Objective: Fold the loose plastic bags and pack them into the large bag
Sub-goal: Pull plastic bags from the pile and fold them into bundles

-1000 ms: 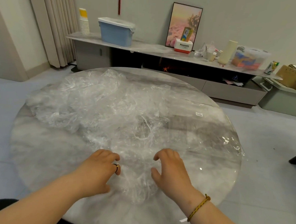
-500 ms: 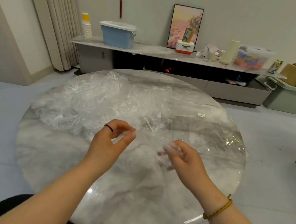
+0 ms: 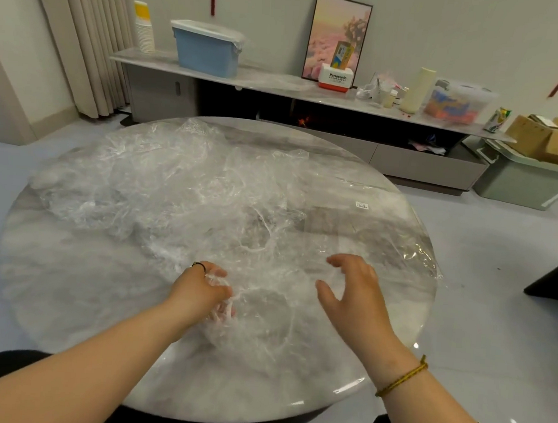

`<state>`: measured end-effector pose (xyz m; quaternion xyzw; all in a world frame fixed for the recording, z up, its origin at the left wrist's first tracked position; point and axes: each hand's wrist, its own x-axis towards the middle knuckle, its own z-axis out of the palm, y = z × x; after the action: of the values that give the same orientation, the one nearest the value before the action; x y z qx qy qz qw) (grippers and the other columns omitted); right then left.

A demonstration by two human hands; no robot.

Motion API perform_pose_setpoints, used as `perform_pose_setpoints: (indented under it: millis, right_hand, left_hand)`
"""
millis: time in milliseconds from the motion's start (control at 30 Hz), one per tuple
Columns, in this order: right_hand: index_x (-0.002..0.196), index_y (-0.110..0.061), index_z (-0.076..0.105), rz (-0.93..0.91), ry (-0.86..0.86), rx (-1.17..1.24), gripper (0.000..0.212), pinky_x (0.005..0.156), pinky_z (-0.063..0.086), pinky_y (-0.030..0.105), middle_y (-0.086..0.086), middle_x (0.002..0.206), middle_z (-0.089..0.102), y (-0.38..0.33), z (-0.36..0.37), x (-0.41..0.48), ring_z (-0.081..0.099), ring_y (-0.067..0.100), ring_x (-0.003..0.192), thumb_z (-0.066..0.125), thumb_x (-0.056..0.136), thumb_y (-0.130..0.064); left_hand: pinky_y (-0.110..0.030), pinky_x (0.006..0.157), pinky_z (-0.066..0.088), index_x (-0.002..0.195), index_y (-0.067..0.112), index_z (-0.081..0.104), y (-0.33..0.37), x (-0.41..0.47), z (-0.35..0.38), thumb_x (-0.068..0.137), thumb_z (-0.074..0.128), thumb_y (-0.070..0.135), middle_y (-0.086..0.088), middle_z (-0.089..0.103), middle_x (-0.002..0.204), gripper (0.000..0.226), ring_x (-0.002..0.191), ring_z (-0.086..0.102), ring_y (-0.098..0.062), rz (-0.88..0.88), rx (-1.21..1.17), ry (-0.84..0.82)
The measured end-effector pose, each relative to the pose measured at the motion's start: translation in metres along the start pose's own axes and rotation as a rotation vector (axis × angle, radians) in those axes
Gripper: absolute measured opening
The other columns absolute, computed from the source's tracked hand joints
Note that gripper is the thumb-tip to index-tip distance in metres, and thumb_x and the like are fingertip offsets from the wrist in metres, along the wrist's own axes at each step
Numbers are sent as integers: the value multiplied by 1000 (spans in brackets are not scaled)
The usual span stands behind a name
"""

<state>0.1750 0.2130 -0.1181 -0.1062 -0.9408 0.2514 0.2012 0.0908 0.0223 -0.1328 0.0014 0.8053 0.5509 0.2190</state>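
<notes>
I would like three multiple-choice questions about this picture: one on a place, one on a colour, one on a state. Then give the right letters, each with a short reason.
1. The blue box stands: A on the round table; B on the long shelf by the wall; C on the floor.
2. The bracelet on the right wrist is: A red; B blue; C yellowish.
3. The left hand: A lies flat and empty; B grips crumpled plastic; C holds a cup.

Answers: 1 B, the box sits on the shelf. 2 C, its cord looks yellow-brown. 3 B, its fingers curl round the clear plastic.
</notes>
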Motion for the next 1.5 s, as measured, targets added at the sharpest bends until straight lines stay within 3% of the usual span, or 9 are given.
perform_pose_setpoints:
  millis: [233,333,467,567,700,1000,1167,1267,1500]
  right_hand:
    - [103,-29,45,-475,-284,-276,49,62,46,10,-16,83,61,-17,42,-55,56,1,73,39,63,-56]
    - [73,-31,58,-502,-274,-322,32,58,37,12,-16,68,58,-4,50,-60,48,4,67,71,45,-38]
    - [55,-26,62,-449,-208,-262,25,66,33,19,-13,64,59,16,43,-63,35,8,71,72,34,-16]
    - [57,-25,63,-329,-250,-191,15,67,37,10,-14,66,60,19,33,-65,40,8,76,52,49,-17]
    - [90,-15,62,15,-429,15,24,73,30,-1,-1,99,59,24,17,-70,47,6,94,43,76,-21]
    - [60,-10,44,499,-347,365,30,47,28,12,0,60,38,30,-1,-55,33,8,56,52,89,-8]
    - [58,-12,41,668,-195,422,37,54,36,19,2,60,49,31,5,-41,41,12,56,50,93,-20]
    - [61,-15,46,672,-155,287,34,59,39,23,1,67,57,32,11,-34,48,15,62,48,94,-23]
    - [83,-17,45,529,-192,-110,18,48,30,20,-4,72,50,28,22,-29,47,16,68,40,97,-27]
  left_hand:
    - [-19,38,41,82,17,35,-1,-2,2,86,56,0,-9,59,62,27,37,54,-12,-1,-46,27]
    - [-19,48,43,105,16,36,-2,-6,0,86,62,14,1,52,80,33,57,53,-13,91,160,31]
    - [-14,88,33,133,34,33,-11,-13,-10,76,57,58,17,33,125,67,111,40,-2,501,559,-11]
    - [2,89,15,128,43,39,-14,-22,-13,42,19,98,31,25,123,103,117,26,10,645,704,-220]
    - [13,83,0,133,41,38,-15,-28,-9,28,9,98,34,21,122,124,116,15,17,670,915,-434]
    - [9,86,-6,137,32,39,-31,-16,1,46,30,75,20,34,142,101,131,28,3,724,1021,-506]
    - [-10,74,40,84,15,66,-31,-3,14,79,51,40,3,66,88,30,87,60,-7,449,603,-337]
    - [-14,64,43,64,15,56,-26,2,21,92,54,19,8,58,57,28,54,59,3,297,356,-244]
    - [-28,79,42,125,18,44,-4,-7,28,91,53,29,1,56,88,37,87,58,-19,438,708,190]
